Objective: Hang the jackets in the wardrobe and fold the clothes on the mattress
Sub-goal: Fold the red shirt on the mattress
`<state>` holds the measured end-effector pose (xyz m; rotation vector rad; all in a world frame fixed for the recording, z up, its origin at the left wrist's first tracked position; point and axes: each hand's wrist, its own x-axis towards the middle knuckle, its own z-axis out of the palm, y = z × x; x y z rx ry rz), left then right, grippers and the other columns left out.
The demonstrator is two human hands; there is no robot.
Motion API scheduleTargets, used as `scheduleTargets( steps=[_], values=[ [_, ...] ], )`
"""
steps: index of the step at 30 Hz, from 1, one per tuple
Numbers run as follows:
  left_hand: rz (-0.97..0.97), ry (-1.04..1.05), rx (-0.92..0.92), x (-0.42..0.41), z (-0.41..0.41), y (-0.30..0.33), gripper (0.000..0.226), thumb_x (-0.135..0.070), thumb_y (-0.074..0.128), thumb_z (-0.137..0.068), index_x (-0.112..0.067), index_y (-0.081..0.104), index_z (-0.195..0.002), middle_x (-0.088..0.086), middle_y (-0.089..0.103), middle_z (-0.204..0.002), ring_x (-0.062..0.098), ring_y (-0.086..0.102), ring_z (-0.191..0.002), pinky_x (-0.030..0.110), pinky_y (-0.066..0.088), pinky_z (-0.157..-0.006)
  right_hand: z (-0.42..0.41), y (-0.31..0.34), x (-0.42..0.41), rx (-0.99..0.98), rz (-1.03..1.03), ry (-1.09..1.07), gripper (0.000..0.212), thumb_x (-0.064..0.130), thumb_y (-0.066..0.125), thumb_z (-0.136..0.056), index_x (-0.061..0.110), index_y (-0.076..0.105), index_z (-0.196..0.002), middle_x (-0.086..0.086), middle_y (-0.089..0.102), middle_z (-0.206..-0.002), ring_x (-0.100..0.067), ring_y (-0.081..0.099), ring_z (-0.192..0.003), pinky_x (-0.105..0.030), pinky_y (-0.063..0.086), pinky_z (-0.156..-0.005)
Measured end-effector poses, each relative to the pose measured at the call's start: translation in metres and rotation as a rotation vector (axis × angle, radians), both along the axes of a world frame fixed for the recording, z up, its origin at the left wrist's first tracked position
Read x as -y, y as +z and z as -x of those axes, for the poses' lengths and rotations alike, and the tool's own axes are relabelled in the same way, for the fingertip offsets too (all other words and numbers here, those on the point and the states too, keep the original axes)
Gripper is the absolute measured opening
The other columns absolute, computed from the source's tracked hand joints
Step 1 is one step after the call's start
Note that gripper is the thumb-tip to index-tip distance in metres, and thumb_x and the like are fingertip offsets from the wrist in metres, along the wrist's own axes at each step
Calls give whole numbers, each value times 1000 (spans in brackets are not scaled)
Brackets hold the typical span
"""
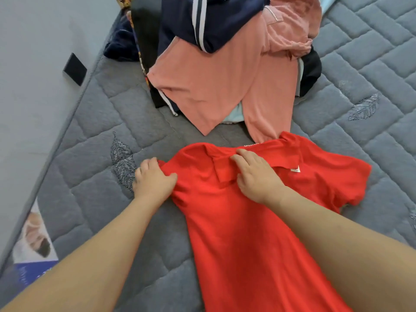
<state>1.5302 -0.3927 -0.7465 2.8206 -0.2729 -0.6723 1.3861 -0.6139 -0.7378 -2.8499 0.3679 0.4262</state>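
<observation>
Bright red short-sleeved cotton polo shirt (247, 221) spread flat on the grey quilted mattress (90, 176), collar towards the far side, hem towards the near edge. The left hand (153, 181) grasps the shirt's left sleeve, thumb on top of the bunched fabric and fingers curled beneath its edge. The right hand (254, 174) rests on the collar, fingertips curled over and pinching the collar flap. Just beyond the collar, touching the red shirt, lies a salmon-pink cotton garment (225, 82), topping a loose pile towards the far edge; a navy garment with white stripes (202, 21) lies partly over it. A pale grey wall (33, 64) runs along the mattress's left edge
</observation>
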Motion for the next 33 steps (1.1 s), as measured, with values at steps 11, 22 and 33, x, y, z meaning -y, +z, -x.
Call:
scheduleTargets(
  steps=[11,22,33],
  values=[
    [939,374,-583,-39,7,34,20,-20,65,-66,-20,55,-83,0,49,-71,12,42,-59,28,32,-51,-89,-6,-74,-15,-118,-318,49,9,51,-83,15,39,-130,-8,53,-104,-35,48,-112,-41,34,-88],
    [354,15,-486,-91,20,16,81,-55,85,-63,-28,52,-131,-10,51,-127,6,46,-121,29,38,-106,-95,-2,-70,79,-201,-370,35,18,53,-91,16,55,-127,-15,48,-124,-38,49,-115,-45,41,-97],
    [420,749,-783,-39,16,29,57,-59,67,-74,-25,59,-120,3,62,-110,26,59,-94,42,42,-84,-3,-18,-15,80,89,-166,76,29,55,-91,27,17,-157,-8,4,-164,-32,1,-151,-53,6,-119]
  ],
)
